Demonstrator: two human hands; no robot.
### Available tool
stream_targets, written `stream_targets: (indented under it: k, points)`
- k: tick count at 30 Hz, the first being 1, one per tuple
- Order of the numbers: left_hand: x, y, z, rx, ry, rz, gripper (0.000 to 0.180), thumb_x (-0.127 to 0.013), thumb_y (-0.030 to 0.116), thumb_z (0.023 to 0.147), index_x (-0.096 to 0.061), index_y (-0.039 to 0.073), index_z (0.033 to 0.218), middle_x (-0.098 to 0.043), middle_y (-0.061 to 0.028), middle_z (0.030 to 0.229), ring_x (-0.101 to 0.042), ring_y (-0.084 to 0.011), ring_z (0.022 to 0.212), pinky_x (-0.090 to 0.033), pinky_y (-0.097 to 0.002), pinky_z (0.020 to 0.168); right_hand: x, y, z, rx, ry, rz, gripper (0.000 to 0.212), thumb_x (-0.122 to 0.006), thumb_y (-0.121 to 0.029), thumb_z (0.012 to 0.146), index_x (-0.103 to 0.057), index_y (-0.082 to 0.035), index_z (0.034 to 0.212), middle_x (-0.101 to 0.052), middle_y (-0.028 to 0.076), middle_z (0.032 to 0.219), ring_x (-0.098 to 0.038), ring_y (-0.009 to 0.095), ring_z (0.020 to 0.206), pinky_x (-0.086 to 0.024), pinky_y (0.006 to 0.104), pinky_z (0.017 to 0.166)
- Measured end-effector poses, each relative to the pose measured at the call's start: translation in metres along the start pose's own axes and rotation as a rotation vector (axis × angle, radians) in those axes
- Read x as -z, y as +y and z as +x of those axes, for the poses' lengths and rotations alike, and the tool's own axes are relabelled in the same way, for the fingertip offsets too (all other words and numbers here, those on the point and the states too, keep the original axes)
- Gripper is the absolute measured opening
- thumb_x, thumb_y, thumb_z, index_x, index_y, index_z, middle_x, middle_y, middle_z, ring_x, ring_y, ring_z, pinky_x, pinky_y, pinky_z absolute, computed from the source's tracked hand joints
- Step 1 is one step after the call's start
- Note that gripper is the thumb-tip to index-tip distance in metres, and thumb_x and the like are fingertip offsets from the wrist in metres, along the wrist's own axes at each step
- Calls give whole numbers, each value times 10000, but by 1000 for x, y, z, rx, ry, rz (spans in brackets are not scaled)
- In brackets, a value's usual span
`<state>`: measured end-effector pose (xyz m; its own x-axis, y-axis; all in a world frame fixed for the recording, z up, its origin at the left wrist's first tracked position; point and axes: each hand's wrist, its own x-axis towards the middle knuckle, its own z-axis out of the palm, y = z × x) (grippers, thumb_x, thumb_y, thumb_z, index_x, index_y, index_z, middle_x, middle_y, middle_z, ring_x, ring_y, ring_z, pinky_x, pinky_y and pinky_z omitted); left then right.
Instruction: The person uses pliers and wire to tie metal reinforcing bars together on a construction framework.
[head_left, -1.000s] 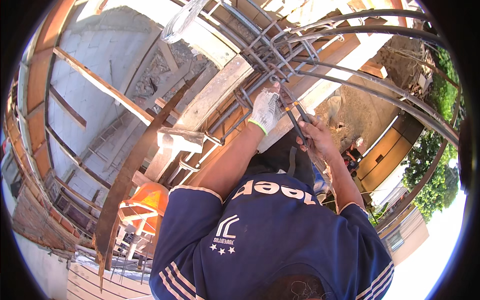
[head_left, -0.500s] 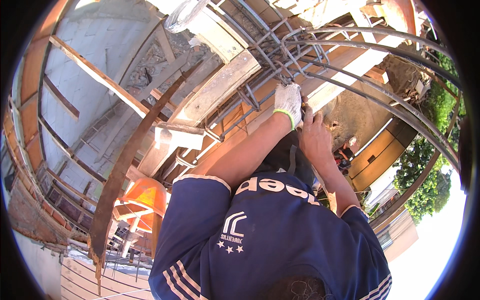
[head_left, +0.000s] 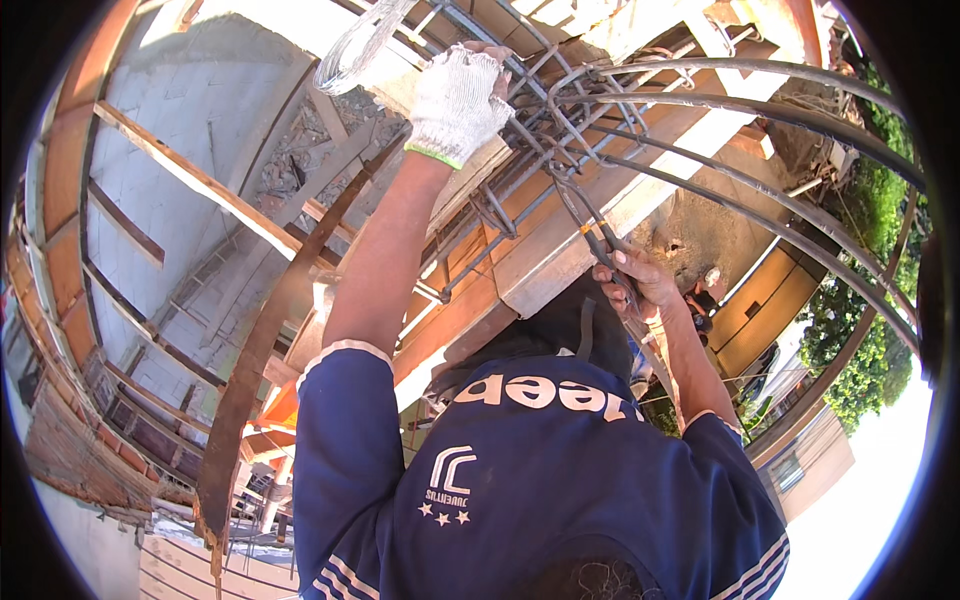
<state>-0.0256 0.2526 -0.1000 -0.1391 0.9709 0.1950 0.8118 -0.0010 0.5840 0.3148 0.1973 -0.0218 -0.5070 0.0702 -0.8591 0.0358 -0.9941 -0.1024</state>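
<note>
My left hand (head_left: 460, 108), in a white knit glove with a green cuff, is at the upper middle over a cage of steel rebar (head_left: 545, 95). Its fingers are curled, and what they hold is hidden. My bare right hand (head_left: 640, 278) grips long-handled pincers (head_left: 598, 232) with dark handles and orange bands. The pincers point up and left, and their jaws end at the tied rebar joint. A loose coil of thin silvery wire (head_left: 352, 50) lies just beyond the gloved hand.
Long dark rebars (head_left: 760, 105) curve off to the right. Wooden formwork boards (head_left: 560, 265) run below the cage. A rough plank (head_left: 260, 310) slants at the left above a lower rubble area (head_left: 300, 150). A person (head_left: 700, 300) is farther down at the right.
My left hand has moved up and left from beside my right hand to the rebar. My right hand has drawn down slightly, and the pincers now show clearly.
</note>
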Motion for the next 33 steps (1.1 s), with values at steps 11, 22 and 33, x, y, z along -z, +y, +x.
stream_targets:
  k: [11, 22, 33]
  points:
    - [-55, -38, 98, -213, -565, 271, 311, -540, 343, 936, -685, 69, 956, -689, -180, 970, -667, -356, 961, -529, -477, 836, -12, -2, 0, 118, 64, -116, 409, -713, -274, 898, -508, -33, 1157, -596, 94, 832, -584, 161, 577, -540, 284, 474]
    - [-89, -55, 125, -425, -349, 237, 357, -532, 427, 868, -649, 101, 956, -653, -136, 933, -641, -300, 927, -505, -465, 813, -16, -22, 2, -24, 159, -214, 373, -722, -150, 876, -503, -5, 1140, -634, 127, 797, -637, 214, 562, -503, 304, 457]
    - [-55, -42, 111, -246, -445, 188, 438, -588, 423, 893, -613, 59, 1134, -614, -165, 1153, -590, -323, 1128, -463, -449, 965, -18, -27, -1, 30, 209, -481, 339, -670, -275, 912, -543, -8, 1079, -647, 83, 798, -621, 153, 542, -438, 236, 446]
